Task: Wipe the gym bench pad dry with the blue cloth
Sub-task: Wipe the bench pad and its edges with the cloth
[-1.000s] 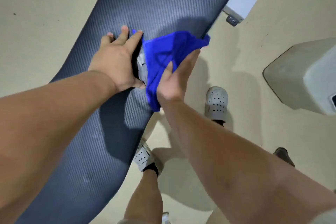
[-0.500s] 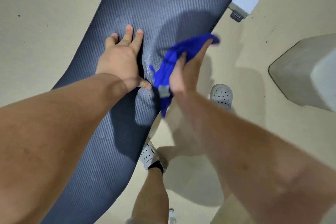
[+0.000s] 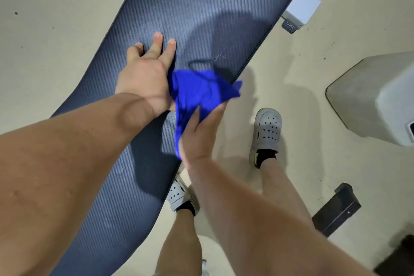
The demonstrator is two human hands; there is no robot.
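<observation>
The dark ribbed bench pad (image 3: 201,11) runs diag. from near-left to far-right across the view, over a beige floor (image 3: 44,29). The left hand (image 3: 146,74) lies palm-down on the pad approx. mid-width, fingers spread wide & flat, holding nothing; its thumb side touches the blue cloth (image 3: 199,94), whose left edge tucks just under/against the hand.

The blue cloth sits bunched at the pad's right edge, part on the surface, w/ one corner sticking out past the edge over the floor. A thin dark strap or loop (image 3: 199,63) curves on the pad just beyond the cloth; can't tell what it belongs to.

The right hand (image 3: 199,139) is at the near side of the cloth, fingers pointing to the far side, thumb & fingers closed on the fabric, so it's gripping the cloth. A strip of cloth hangs down along the hand's left side.

On the floor: two feet in grey perforated clogs, one (image 3: 267,130) to the right of the pad, the other (image 3: 179,195) just beside the pad's near-right edge. Far right of the pad, a white block (image 3: 302,6) next to the pad's edge. A grey machine housing (image 3: 369,96) at right, a black bracket (image 3: 336,210) near-right.
</observation>
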